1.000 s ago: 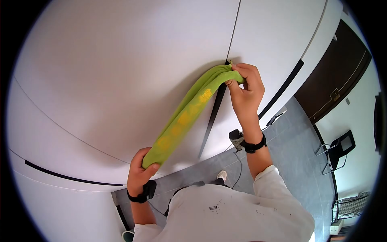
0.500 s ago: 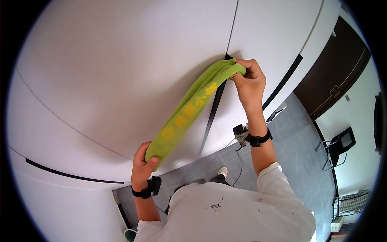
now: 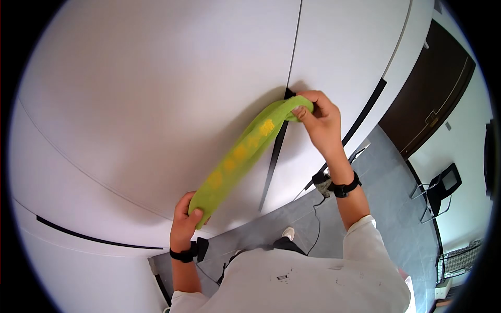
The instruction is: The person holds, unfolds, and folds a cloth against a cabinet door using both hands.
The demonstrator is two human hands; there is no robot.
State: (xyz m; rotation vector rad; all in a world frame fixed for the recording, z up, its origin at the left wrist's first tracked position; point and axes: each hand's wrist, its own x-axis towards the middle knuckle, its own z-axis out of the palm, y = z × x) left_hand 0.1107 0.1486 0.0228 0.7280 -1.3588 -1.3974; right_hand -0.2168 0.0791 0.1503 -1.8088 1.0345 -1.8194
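A green cloth [image 3: 240,156] with yellow markings is stretched lengthwise between my two hands, in front of a white cabinet door [image 3: 156,78]. My left hand [image 3: 185,219] pinches its lower end, with the thumb on top. Around the upper end are the fingers of my right hand [image 3: 321,117], its thumb pressed on the cloth. This upper end lies over the top of a long black handle strip [image 3: 276,151] beside the door seam. Whether the cloth touches the door I cannot tell.
More white panels have black strips [image 3: 365,112] at the right and lower left. Grey floor [image 3: 386,177] lies below. A black chair [image 3: 442,190] stands by the right wall, near a dark brown door [image 3: 433,88]. A cable [image 3: 317,229] hangs beside my right wrist.
The upper end of the cloth and my right hand have moved lower, and the cloth's folds look flatter there. Both hands have kept their hold. The view has shifted slightly.
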